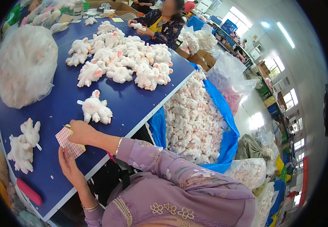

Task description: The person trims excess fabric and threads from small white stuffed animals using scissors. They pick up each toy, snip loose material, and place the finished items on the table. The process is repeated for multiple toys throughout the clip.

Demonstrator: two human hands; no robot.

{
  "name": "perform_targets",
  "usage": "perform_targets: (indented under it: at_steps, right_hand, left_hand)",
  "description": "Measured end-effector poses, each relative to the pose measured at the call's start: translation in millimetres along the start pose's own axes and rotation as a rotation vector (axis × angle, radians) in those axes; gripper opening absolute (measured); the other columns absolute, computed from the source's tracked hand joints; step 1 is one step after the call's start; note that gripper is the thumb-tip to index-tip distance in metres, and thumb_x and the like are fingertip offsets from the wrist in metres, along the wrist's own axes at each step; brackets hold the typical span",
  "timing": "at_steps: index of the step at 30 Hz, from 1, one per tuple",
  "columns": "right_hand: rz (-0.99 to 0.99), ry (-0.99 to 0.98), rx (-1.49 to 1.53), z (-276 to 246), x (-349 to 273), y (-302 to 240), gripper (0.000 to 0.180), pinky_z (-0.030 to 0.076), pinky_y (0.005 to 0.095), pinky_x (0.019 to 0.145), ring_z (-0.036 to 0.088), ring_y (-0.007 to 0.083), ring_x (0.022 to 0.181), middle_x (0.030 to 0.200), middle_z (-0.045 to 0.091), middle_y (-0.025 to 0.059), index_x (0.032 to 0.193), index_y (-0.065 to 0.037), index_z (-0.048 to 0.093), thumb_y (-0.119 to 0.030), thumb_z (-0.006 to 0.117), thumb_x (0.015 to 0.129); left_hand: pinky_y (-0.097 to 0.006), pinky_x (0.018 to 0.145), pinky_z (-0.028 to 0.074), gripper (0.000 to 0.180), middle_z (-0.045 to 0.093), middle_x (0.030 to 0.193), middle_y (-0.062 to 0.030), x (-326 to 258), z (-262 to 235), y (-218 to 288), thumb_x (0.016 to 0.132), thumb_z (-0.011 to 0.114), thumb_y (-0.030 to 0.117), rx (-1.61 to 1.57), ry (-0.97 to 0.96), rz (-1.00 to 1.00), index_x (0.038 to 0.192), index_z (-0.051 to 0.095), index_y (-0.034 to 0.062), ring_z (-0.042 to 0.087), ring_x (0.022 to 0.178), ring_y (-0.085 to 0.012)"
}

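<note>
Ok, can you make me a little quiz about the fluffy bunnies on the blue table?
1. True or false: the white plush bunny nearest the hands lies apart from the big bunny pile.
2. Which hand holds the sticker sheet from below?
3. What colour is the bin liner holding bunnies beside the table? A red, B blue, C green.

Key: 1 true; 2 the left hand, while the right hand picks at the sheet; 3 B.

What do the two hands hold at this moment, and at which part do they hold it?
The left hand supports the sticker sheet from beneath, at its near edge. The right hand pinches at the sheet's top corner; whether it holds a sticker cannot be told.
</note>
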State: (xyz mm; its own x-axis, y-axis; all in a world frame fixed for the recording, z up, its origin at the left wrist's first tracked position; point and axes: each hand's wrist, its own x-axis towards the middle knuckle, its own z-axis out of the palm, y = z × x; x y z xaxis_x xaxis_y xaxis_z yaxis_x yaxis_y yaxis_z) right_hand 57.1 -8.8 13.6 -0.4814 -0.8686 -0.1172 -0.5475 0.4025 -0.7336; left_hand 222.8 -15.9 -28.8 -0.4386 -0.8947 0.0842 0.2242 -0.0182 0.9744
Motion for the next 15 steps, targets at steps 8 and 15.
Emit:
perform_targets:
  at_steps: [8, 15]
  right_hand:
    - [-0.078, 0.063, 0.229, 9, -27, 18, 0.031, 0.049, 0.0411, 0.068, 0.063, 0.0379, 0.074, 0.077, 0.061, 0.0273, 0.084, 0.011, 0.059, -0.017, 0.062, 0.074]
    - [-0.085, 0.069, 0.639, -28, -43, -10, 0.024, 0.043, 0.0285, 0.061, 0.051, 0.0106, 0.067, 0.069, 0.055, 0.0072, 0.086, 0.008, 0.055, -0.016, 0.058, 0.088]
  left_hand:
    - [-0.030, 0.099, 0.038, 0.044, 0.045, 0.136, -0.0174, 0, -1, -6, 0.096, 0.047, 0.007, -0.056, 0.012, 0.021, 0.137, 0.039, -0.0058, 0.045, 0.126, -0.0225]
    - [-0.021, 0.052, 0.033, 0.029, 0.059, 0.092, -0.0048, -4, 0, 15, 0.095, 0.054, 0.024, -0.193, -0.271, -0.434, 0.114, 0.054, 0.0020, 0.050, 0.069, -0.0074]
